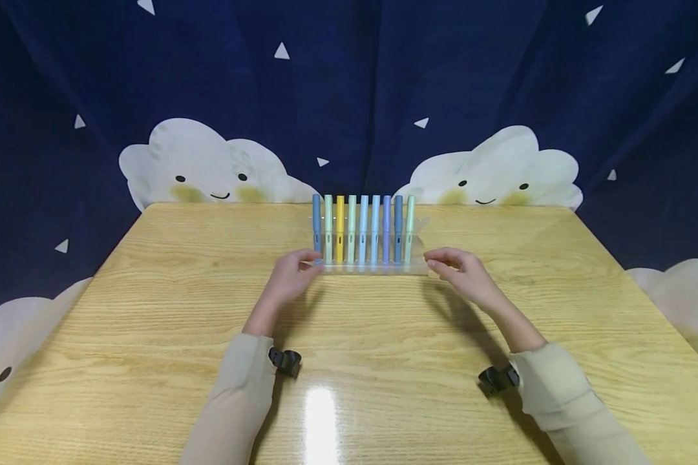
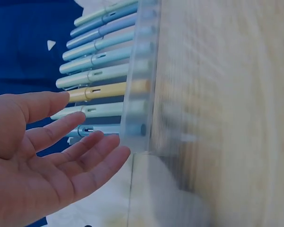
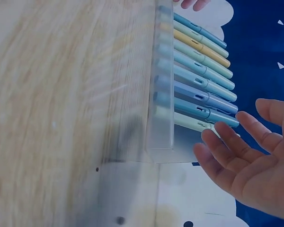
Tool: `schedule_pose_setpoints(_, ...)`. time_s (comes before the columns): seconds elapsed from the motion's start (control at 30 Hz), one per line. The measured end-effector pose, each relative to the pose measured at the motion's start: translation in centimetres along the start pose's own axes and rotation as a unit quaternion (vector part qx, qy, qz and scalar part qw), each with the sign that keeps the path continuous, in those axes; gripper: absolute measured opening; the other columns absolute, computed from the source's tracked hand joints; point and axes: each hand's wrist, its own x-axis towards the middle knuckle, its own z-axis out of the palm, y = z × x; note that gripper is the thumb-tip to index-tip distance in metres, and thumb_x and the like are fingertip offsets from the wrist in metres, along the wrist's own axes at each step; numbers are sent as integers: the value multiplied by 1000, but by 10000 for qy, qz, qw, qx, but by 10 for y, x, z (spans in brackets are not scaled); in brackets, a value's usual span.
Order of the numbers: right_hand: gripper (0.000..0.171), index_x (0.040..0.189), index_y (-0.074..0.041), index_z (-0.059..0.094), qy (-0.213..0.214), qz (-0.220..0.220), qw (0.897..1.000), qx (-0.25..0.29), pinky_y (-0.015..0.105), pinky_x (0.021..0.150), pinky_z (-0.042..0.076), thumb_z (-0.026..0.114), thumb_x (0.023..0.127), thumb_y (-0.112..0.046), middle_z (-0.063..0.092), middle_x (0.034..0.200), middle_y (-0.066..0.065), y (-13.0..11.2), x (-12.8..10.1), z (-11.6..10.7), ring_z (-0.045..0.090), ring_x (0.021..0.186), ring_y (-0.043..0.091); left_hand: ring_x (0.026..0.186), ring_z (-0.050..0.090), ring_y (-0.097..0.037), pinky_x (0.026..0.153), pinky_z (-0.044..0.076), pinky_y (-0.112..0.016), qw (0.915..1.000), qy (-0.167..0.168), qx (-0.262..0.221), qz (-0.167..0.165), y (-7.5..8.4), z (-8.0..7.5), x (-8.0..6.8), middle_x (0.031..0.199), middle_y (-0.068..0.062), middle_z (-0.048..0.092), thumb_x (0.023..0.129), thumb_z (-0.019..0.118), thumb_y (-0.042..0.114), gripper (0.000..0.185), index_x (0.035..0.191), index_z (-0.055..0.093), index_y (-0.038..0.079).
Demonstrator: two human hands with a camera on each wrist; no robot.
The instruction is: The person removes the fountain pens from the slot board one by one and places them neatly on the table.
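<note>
A clear plastic pen stand (image 1: pixel 378 270) sits toward the far edge of the table, with several capped pens in a row. Among them are a yellow pen (image 1: pixel 340 226), a purple pen (image 1: pixel 386 229), dark blue pens and pale green and light blue ones. At the stand's left end is my left hand (image 1: pixel 293 274), its fingers loosely extended beside the dark blue pen (image 2: pixel 109 130); contact is unclear. My right hand (image 1: pixel 462 274) is by the right end, fingers spread and slightly bent near the pale green pen (image 3: pixel 191 122). Neither hand grips anything.
The wooden table (image 1: pixel 372 336) extends around the stand. Behind it hangs a dark blue curtain (image 1: pixel 326 97) with white clouds and triangles. A black wrist camera (image 1: pixel 286 361) is on the left wrist, another camera (image 1: pixel 498 379) on the right.
</note>
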Motion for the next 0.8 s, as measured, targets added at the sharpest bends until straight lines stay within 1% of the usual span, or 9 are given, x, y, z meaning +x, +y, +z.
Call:
schedule_pose_setpoints(0.1,33,114,10,52,-57,59,9996,253,45,82,49,47,94,-16,52,115,26,2,3,0,50,103,35,101,52,-32,82,48,-41,9998,-11,-162,-112,-2,-1,3,119,-22,51,90,52,11,33,118,52,-6)
schedule_pose_setpoints(0.17,33,115,11,51,-73,96,9992,389,46,83,48,46,95,-14,51,115,27,3,5,0,49,104,37,100,53,-32,79,49,-39,9993,-17,-283,-250,-4,-1,5,121,-22,50,90,52,11,33,119,53,-5)
schedule_pose_setpoints(0.33,32,115,12,50,-54,277,9982,532,44,84,48,43,95,-12,50,116,28,5,12,1,48,106,37,96,54,-31,75,51,-36,9959,-50,-610,-661,-8,-2,10,123,-21,47,90,52,10,33,120,52,-3)
schedule_pose_setpoints(0.43,31,115,12,50,-2,303,9976,618,45,85,47,43,95,-11,49,116,29,6,17,2,48,106,37,95,54,-33,78,51,-38,9909,-81,-1026,-869,-10,-2,12,122,-23,45,90,50,7,33,121,50,-5)
schedule_pose_setpoints(0.5,31,114,13,50,18,262,9973,681,46,86,46,44,95,-10,49,117,30,6,21,3,48,106,37,95,54,-35,81,50,-39,9855,-73,-1377,-988,-10,-2,12,120,-23,44,90,49,4,33,121,49,-7)
schedule_pose_setpoints(0.57,31,114,14,50,48,232,9971,726,44,85,47,45,94,-9,48,116,31,6,24,4,48,105,37,97,53,-35,84,49,-40,9797,-48,-1692,-1075,-11,-2,13,117,-23,44,90,49,2,33,121,48,-9)
schedule_pose_setpoints(0.73,30,113,16,50,114,247,9971,717,36,83,50,46,93,-7,48,115,31,7,30,5,51,99,29,97,52,-34,86,48,-41,9711,-48,-2058,-1206,-13,-1,14,110,-21,46,88,47,0,35,121,46,-11)
schedule_pose_setpoints(0.8,31,113,16,49,100,277,9969,732,36,84,49,46,93,-7,48,117,31,7,32,5,51,100,29,96,53,-33,86,48,-41,9682,-88,-2179,-1227,-15,-1,14,109,-22,47,87,47,-1,36,121,45,-12)
